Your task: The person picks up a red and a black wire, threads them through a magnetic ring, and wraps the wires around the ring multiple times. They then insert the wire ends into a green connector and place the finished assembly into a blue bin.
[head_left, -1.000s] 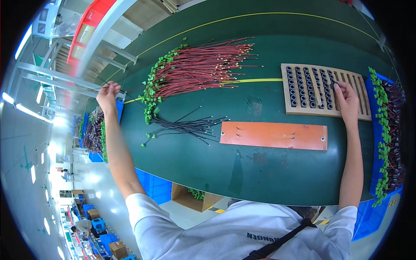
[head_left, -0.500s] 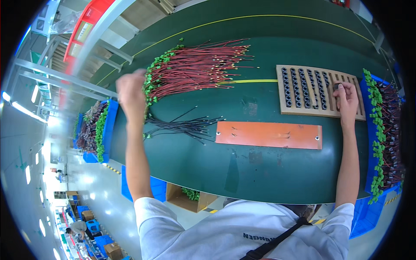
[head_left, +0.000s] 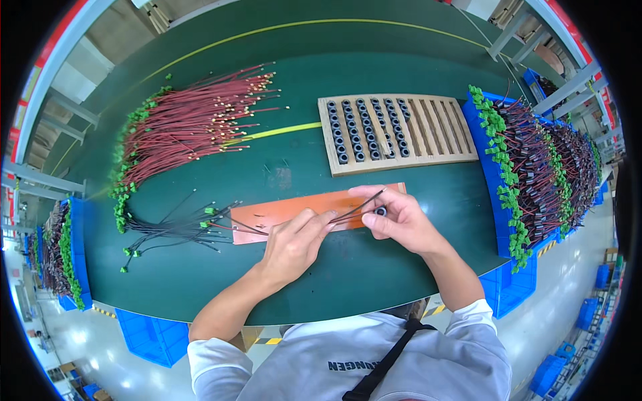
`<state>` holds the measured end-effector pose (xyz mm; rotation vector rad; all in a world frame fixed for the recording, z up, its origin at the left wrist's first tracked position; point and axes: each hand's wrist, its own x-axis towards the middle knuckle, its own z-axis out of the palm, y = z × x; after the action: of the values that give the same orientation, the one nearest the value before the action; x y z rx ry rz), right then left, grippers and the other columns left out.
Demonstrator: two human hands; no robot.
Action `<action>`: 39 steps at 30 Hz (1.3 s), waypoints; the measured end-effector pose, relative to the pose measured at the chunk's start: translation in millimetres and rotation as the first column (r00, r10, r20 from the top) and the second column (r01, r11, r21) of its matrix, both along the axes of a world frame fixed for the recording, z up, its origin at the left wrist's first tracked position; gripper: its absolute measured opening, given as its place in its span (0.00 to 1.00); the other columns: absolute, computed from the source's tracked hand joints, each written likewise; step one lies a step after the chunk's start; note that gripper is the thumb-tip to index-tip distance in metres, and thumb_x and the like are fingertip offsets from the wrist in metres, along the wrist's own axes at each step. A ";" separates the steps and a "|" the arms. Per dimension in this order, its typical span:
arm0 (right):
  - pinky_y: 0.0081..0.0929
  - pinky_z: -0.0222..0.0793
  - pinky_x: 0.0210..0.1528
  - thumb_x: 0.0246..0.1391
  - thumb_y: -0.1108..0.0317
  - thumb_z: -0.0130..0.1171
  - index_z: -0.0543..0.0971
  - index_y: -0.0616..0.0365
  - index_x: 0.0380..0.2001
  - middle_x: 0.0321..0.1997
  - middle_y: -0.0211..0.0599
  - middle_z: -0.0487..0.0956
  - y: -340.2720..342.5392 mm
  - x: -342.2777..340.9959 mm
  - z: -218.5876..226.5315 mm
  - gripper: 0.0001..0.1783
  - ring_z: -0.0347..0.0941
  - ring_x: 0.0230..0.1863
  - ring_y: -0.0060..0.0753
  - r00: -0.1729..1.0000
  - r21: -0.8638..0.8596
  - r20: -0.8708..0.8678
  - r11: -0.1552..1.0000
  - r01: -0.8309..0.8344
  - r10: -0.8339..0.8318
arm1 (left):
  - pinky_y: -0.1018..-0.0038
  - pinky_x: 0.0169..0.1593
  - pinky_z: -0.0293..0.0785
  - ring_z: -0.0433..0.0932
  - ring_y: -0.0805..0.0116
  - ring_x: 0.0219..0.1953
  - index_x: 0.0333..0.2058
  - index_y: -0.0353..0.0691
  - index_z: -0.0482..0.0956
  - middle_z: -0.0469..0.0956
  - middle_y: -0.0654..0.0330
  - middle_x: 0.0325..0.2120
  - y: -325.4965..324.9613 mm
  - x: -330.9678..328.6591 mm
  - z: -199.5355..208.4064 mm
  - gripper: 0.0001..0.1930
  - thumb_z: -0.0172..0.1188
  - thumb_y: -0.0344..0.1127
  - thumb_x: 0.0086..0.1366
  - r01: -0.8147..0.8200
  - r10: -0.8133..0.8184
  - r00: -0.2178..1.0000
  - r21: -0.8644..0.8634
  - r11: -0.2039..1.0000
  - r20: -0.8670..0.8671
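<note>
Both my hands meet above an orange strip (head_left: 281,208) on the green table. My left hand (head_left: 291,246) is closed on a pair of wires (head_left: 344,218), one red and one black, with green connectors (head_left: 210,211) trailing on its left. In my right hand (head_left: 409,227), a black ring (head_left: 380,211) sits between thumb and fingers. The wires' free ends reach my right fingertips, beside the ring; whether any wire passes through it I cannot tell. Beyond the strip lies a wooden slotted tray (head_left: 401,166), its left grooves lined with similar black rings.
Many red wires (head_left: 194,120) with green connectors lie spread at the far left. Loose black wires (head_left: 170,228) lie nearer. At the right edge stands a blue bin (head_left: 487,180) packed with wire assemblies; another blue bin (head_left: 78,257) stands at the left.
My left hand has come from beside the red bundle to the orange strip and now holds wires. My right hand has left the tray with a ring. The view has swung right.
</note>
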<state>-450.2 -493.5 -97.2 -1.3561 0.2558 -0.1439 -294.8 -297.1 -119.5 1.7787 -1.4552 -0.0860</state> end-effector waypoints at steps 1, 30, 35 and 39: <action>0.16 0.69 0.37 0.68 0.67 0.61 0.79 0.59 0.56 0.52 0.29 0.81 2.4 0.3 2.4 0.16 0.71 0.37 0.14 1.000 -0.050 0.011 0.998 -0.024 0.025 | 0.66 0.30 0.77 0.80 0.57 0.26 0.47 0.35 0.84 0.79 0.54 0.29 0.8 -0.3 -3.3 0.12 0.66 0.23 0.64 0.003 -0.003 1.000 0.006 1.000 -0.017; 0.22 0.63 0.45 0.63 0.72 0.46 0.65 0.58 0.65 0.49 0.33 0.71 -2.6 0.8 -14.2 0.26 0.63 0.44 0.22 0.963 -0.083 0.197 0.976 0.203 -0.183 | 0.68 0.23 0.71 0.75 0.63 0.19 0.39 0.34 0.85 0.75 0.57 0.22 3.7 -3.1 -3.1 0.07 0.68 0.23 0.61 0.015 -0.025 0.994 -0.094 0.995 -0.102; 0.21 0.61 0.44 0.61 0.72 0.45 0.67 0.56 0.61 0.46 0.33 0.71 -9.2 -1.6 -11.3 0.24 0.64 0.43 0.20 0.983 0.197 0.128 0.975 0.102 -0.128 | 0.68 0.21 0.69 0.73 0.64 0.17 0.39 0.35 0.86 0.74 0.59 0.20 2.4 -2.9 -1.8 0.07 0.68 0.24 0.61 0.068 -0.079 0.993 -0.126 0.990 -0.088; 0.20 0.61 0.42 0.62 0.72 0.45 0.67 0.56 0.60 0.43 0.33 0.71 -10.9 -1.7 -16.5 0.23 0.65 0.42 0.20 0.986 0.185 0.121 0.979 0.088 -0.111 | 0.68 0.21 0.67 0.72 0.65 0.17 0.38 0.35 0.86 0.72 0.61 0.19 2.3 -3.1 -2.0 0.06 0.68 0.26 0.61 0.115 -0.125 0.990 -0.132 0.985 -0.069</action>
<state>-451.9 -504.3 -113.7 -1.1505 0.2213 -0.2864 -297.9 -294.8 -121.4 1.5679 -1.4785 -0.1194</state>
